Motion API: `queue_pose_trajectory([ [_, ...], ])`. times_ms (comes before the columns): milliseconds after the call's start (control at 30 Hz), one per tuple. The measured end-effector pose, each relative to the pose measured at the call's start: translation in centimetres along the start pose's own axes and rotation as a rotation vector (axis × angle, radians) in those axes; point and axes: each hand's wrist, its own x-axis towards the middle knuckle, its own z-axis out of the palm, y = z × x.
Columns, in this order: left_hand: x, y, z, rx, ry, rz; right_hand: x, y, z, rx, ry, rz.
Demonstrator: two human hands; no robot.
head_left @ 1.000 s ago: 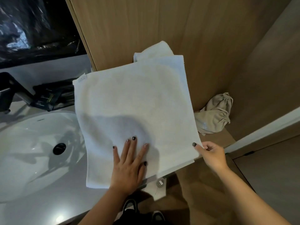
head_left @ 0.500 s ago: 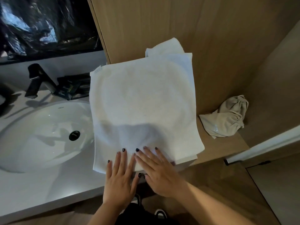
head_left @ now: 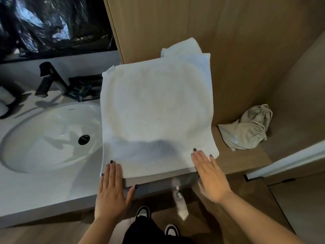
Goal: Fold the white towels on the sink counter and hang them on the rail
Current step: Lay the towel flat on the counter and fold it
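The pale surface point(head_left: 44, 187) holds an oval sink point(head_left: 35, 152) and a black tap point(head_left: 48, 80) — beside them dark packets point(head_left: 82, 88). A white towel point(head_left: 154, 110) lies spread flat at its right end, overlapping a lower wooden shelf point(head_left: 246, 161) — there, a beige drawstring bag point(head_left: 246, 131).

You could read nothing here. The tag point(head_left: 111, 69) on the towel point(head_left: 154, 110) was too small and blurred, and the pale print on the dark packets point(head_left: 82, 88) stayed illegible.
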Motion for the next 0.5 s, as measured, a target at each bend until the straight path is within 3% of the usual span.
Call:
queue_pose_trajectory([
  [100, -0.2, 0.2, -0.5, -0.112, -0.005, -0.053, -0.9, 2.0, -0.1, 0.158, -0.014, 0.104],
  [167, 0.1, 0.9, -1.3, -0.293, 0.068, -0.112, -0.6, 2.0, -0.5, 0.490, 0.004, 0.275],
  [267, 1.2, 1.8, -2.9, -0.595, 0.231, -0.376, 0.4, 2.0, -1.1, 1.040, 0.249, 0.631],
  [367, 2.8, 1.4, -3.7, -0.734, 0.253, -0.571, 2.2, 1.9, -1.8, 1.446, 0.272, 0.813],
  [500, 3.5, 0.5, -4.3, -0.739, 0.245, -0.672, 3.1, 3.0, -1.9, 1.470, 0.283, 0.935],
])
